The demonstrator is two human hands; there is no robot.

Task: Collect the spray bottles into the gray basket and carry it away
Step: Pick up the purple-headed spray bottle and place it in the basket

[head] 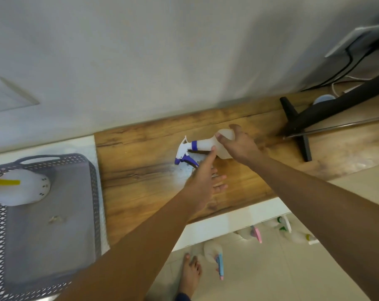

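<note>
I see a brown wood-grain tabletop (140, 192) set against a plain white wall (162, 51). At its far right stands a black monitor stand (297, 124) with black cables (345, 68) running up to a white wall socket plate (358, 40). Below the table edge lies a pale beige tiled floor (271, 274).

The bottle (208, 146) is translucent white plastic, matt, with a glossy white-and-purple plastic trigger head (184, 156). The counter (140, 153) is wood-grain, smooth, with a slight sheen. The basket (54, 213) is gray plastic, its walls perforated in a lattice, its floor smooth and matt.
</note>
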